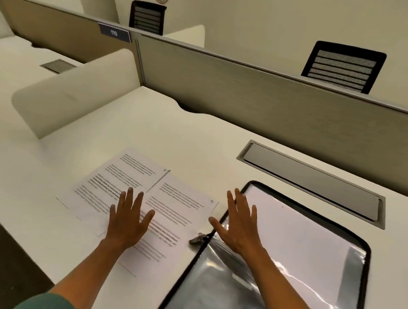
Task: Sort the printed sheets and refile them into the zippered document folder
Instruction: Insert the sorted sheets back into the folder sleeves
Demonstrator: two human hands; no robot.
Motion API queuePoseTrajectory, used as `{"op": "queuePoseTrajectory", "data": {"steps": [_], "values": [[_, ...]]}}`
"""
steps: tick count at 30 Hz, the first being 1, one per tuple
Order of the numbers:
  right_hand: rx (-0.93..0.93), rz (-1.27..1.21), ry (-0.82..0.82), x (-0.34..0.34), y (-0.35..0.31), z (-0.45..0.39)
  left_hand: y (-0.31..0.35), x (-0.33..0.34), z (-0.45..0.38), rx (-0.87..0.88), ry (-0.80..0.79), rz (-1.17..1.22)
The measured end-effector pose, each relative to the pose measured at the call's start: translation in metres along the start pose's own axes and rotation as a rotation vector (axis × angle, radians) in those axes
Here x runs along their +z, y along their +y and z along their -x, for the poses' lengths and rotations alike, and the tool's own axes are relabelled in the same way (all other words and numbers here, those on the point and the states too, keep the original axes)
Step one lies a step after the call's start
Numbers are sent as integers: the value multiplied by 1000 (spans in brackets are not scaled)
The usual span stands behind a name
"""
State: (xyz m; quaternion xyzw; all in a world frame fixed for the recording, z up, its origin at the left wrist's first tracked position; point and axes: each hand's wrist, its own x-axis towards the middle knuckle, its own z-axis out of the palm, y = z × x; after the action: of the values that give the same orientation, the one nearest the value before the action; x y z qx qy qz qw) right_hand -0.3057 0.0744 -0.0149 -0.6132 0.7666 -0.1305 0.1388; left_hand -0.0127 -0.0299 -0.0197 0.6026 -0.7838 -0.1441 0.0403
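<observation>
Printed sheets (173, 211) lie overlapped on the white desk, text facing up. My left hand (128, 220) rests flat on them with straight, spread fingers. To their right lies the clear zippered document folder (294, 254) with a black zip edge, white paper showing inside. Its metal zip pull (197, 239) sits at the left edge. My right hand (238, 223) lies flat with straight fingers on the folder's left side, near the zip pull.
A grey cable hatch (312, 181) is set into the desk (200, 140) behind the folder. A grey partition (262, 94) closes the back. A cream divider (71, 95) stands at the left. The desk's front edge runs diagonally at lower left.
</observation>
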Motion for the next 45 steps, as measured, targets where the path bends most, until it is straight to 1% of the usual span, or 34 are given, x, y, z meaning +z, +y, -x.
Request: {"op": "queuePoseTrajectory", "data": {"steps": [2, 6, 12, 16, 19, 25, 28, 32, 34, 37, 41, 43, 45], "values": [[-4, -2, 1, 13, -27, -18, -29, -5, -18, -4, -12, 11], [-14, 70, -35, 38, -81, -56, -83, -12, -47, -37, -21, 14], [20, 88, -76, 68, -149, -107, -152, -20, -79, -64, -48, 4], [36, 112, -114, 83, -176, -137, -173, -22, -92, -74, -48, 34], [44, 129, -144, 93, -190, -156, -183, -21, -96, -46, -32, 27], [67, 152, -176, 106, -202, -180, -193, -18, -110, 10, 4, 25], [64, 127, -164, 110, -204, -186, -198, -14, -114, 31, 48, 26], [34, 80, -139, 111, -205, -190, -201, -12, -119, 60, 56, 33], [-12, 25, -129, 108, -207, -190, -202, -11, -122, 68, 53, 35], [-54, -152, -74, 102, -214, -189, -200, -11, -124, 72, 43, 26], [11, -436, 30, 91, -224, -183, -195, -16, -123, 66, 23, 40], [42, -554, 128, 85, -226, -181, -191, -19, -123, 67, 22, 52], [111, -684, 220, 77, -225, -179, -185, -24, -124, 82, 34, 71]]}}
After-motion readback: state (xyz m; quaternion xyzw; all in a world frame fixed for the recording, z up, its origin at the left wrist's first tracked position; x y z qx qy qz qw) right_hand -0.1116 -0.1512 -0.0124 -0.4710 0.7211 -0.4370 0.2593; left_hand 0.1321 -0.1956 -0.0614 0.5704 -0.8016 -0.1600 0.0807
